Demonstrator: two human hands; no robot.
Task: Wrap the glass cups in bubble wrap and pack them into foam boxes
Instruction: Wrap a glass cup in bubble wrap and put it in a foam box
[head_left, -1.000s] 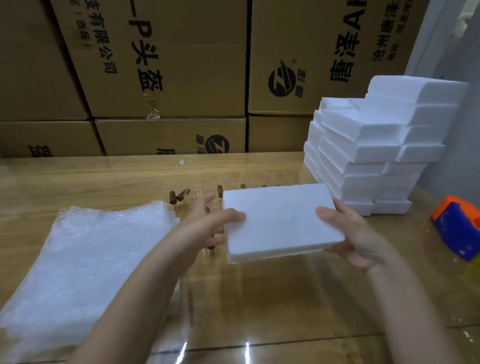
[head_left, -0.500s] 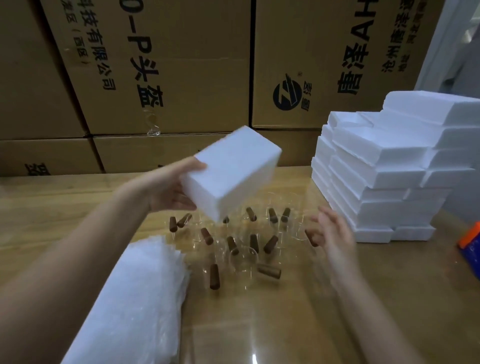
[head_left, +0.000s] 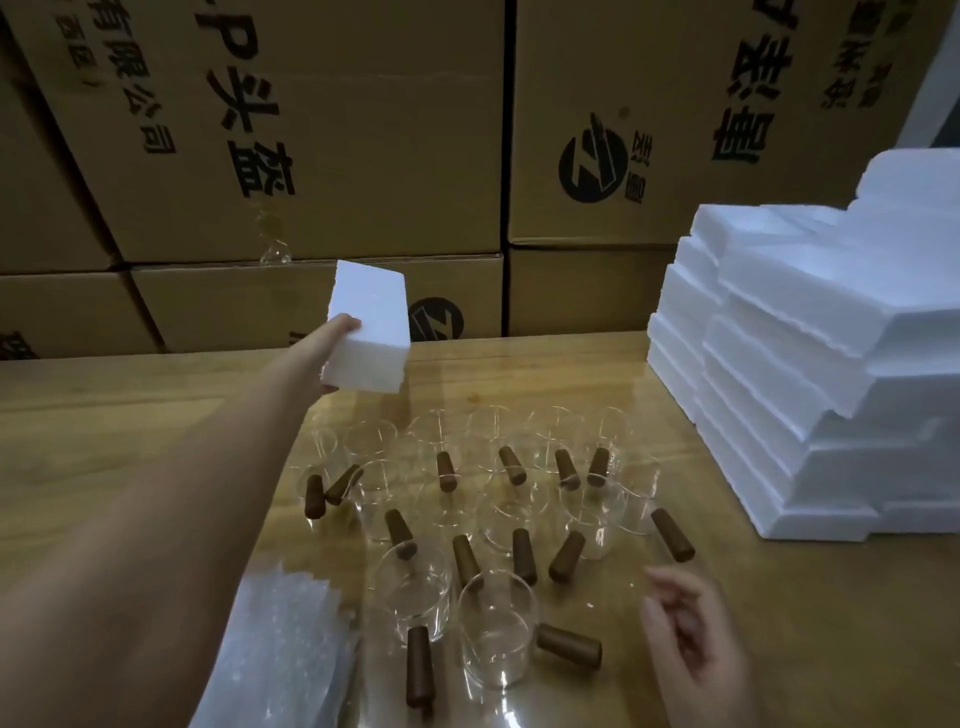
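My left hand (head_left: 337, 332) is stretched far forward and grips a white foam box (head_left: 371, 327) by its left side, low over the far part of the table. Several clear glass cups (head_left: 496, 631) with brown wooden handles stand grouped in the middle of the table. My right hand (head_left: 685, 636) hovers with loosely curled fingers at the near right of the cups, holding nothing. A stack of bubble wrap sheets (head_left: 283, 649) lies at the near left, partly under my left forearm.
A tall stack of white foam boxes (head_left: 810, 364) stands at the right on the wooden table (head_left: 130, 431). Large cardboard cartons (head_left: 322, 130) form a wall along the table's far edge.
My left hand has carried the foam box from in front of me out to the far side, beyond the cups. My right hand let go of the box and dropped to the near right.
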